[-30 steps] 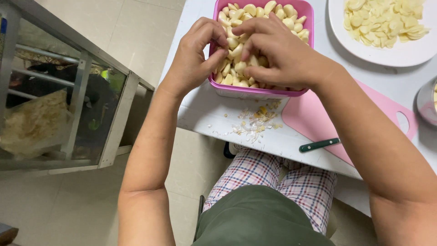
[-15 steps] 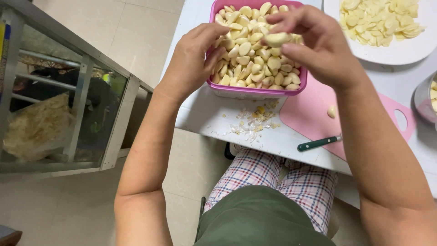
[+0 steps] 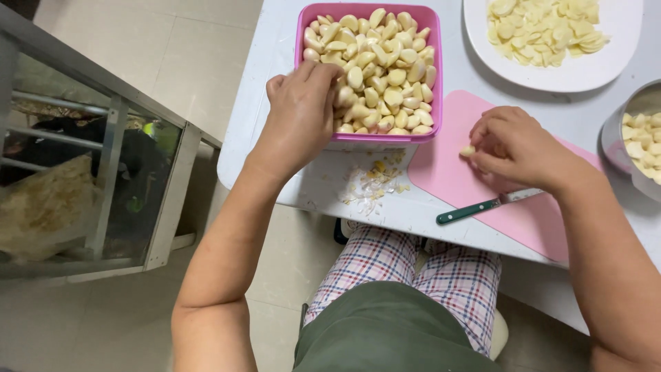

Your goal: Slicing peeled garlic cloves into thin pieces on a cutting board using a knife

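Note:
A pink square tub [image 3: 427, 137] heaped with peeled garlic cloves [image 3: 385, 69] stands on the white table. My left hand [image 3: 301, 114] rests on the tub's near left corner, its fingers curled into the cloves. My right hand [image 3: 513, 148] is down on the pink cutting board [image 3: 454, 176] to the right of the tub, pinching a single garlic clove [image 3: 468, 150] at its fingertips. A green-handled knife [image 3: 475, 209] lies on the board's near edge, just below that hand.
A white plate [image 3: 551, 76] of sliced garlic sits at the back right. A metal bowl [image 3: 613, 141] with cloves is at the right edge. Garlic scraps [image 3: 375, 182] litter the table's front. A glass-and-metal rack [image 3: 103, 172] stands left of the table on the tiled floor.
My right hand has left the tub with one clove and come down onto the cutting board. My left hand has stayed at the tub's corner.

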